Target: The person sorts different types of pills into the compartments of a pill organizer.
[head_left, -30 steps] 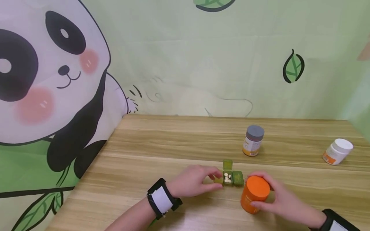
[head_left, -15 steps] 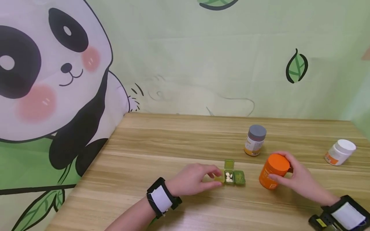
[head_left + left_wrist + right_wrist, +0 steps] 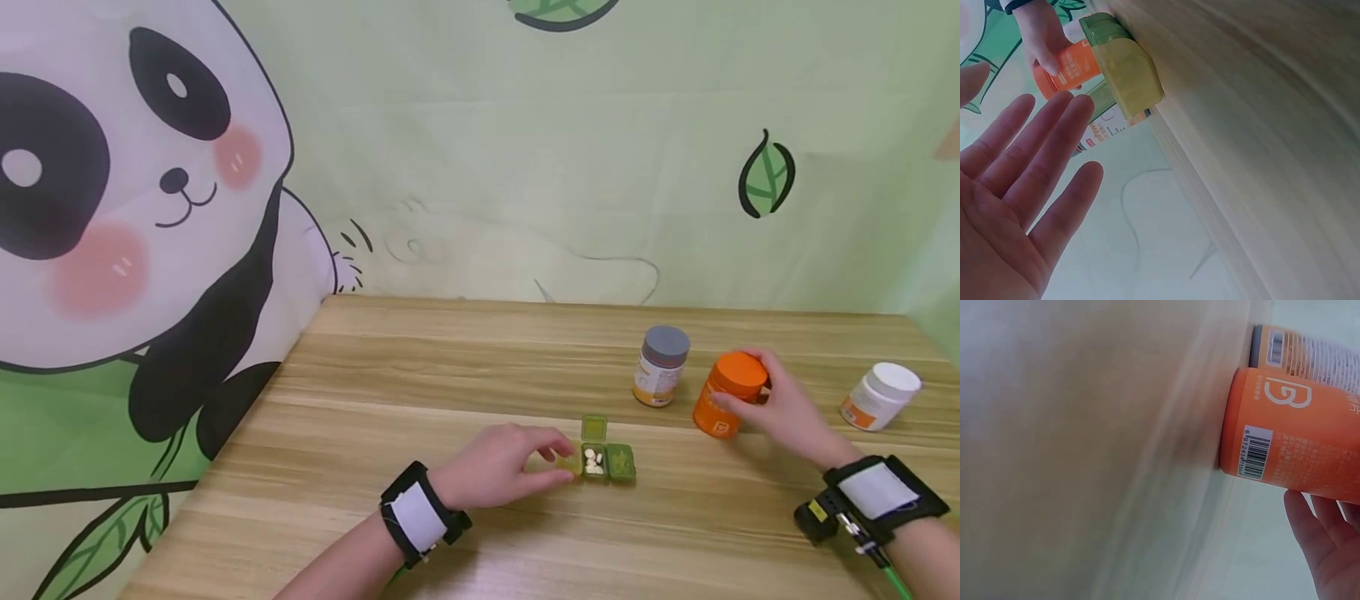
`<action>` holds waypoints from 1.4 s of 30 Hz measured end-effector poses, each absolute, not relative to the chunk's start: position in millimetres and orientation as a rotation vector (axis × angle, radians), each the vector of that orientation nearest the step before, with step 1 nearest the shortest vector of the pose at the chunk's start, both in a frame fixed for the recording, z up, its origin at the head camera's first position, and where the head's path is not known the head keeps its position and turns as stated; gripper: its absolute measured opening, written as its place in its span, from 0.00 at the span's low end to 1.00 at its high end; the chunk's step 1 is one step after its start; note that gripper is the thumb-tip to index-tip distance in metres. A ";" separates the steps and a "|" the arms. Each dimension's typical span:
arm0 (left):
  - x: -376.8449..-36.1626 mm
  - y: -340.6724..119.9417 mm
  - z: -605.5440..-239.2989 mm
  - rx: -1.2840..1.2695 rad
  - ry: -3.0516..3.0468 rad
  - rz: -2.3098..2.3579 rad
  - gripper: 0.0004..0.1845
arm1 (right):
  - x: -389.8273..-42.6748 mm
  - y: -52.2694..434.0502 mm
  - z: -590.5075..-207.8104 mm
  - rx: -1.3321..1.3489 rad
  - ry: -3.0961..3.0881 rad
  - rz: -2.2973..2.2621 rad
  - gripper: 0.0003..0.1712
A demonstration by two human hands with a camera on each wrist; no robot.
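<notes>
**Orange bottle carried back beside the grey-capped one**

The right hand (image 3: 780, 404) grips the orange bottle (image 3: 727, 393) round its cap and upper body; the bottle now stands on the table (image 3: 450, 367) just right of the grey-capped bottle (image 3: 660, 367), whereas a second ago it was close to the person, next to the green pill box (image 3: 600, 458); it looks to be parked among the other containers, though the hand has not let go. The left hand (image 3: 502, 467) has kept its place at the left end of the pill box, fingers relaxed and nearly straight, touching rather than gripping it as far as can be told; the middle compartment is open with white pills inside. A white bottle (image 3: 877, 396) stands further right, apart.
</notes>
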State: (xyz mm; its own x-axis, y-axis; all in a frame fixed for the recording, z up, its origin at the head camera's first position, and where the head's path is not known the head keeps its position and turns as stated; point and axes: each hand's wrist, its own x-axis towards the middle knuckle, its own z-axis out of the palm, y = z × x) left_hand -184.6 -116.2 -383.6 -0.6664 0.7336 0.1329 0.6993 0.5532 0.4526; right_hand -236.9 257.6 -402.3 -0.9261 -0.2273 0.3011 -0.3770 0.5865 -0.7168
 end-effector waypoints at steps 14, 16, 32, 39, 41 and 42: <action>-204.4 -107.6 -389.9 1.264 2.869 0.366 0.29 | -221.6 203.4 -383.2 0.757 -2.109 0.902 0.19; -208.5 -104.4 -391.2 1.249 2.869 0.288 0.32 | -217.1 185.4 -381.8 0.903 -2.114 0.814 0.25; -211.4 -89.7 -398.5 1.258 2.934 0.036 0.34 | -218.8 124.4 -395.7 1.107 -2.611 0.667 0.15; -212.2 -89.2 -399.4 1.337 2.955 -0.010 0.27 | -221.5 121.2 -400.0 1.129 -2.621 0.627 0.09; -213.1 -89.1 -399.8 1.354 2.961 -0.017 0.25 | -221.5 121.0 -399.9 1.135 -2.619 0.627 0.09; -213.6 -89.1 -400.4 1.357 2.962 -0.019 0.25 | -221.5 120.9 -399.8 1.139 -2.614 0.625 0.09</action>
State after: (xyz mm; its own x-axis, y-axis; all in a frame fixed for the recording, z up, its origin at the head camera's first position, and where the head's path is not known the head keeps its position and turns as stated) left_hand -213.6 -89.1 -400.4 -0.6474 0.7554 0.1011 0.7540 0.6542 -0.0592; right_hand -221.5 120.9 -399.8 -0.6744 -0.6432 0.3626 -0.7376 0.6085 -0.2926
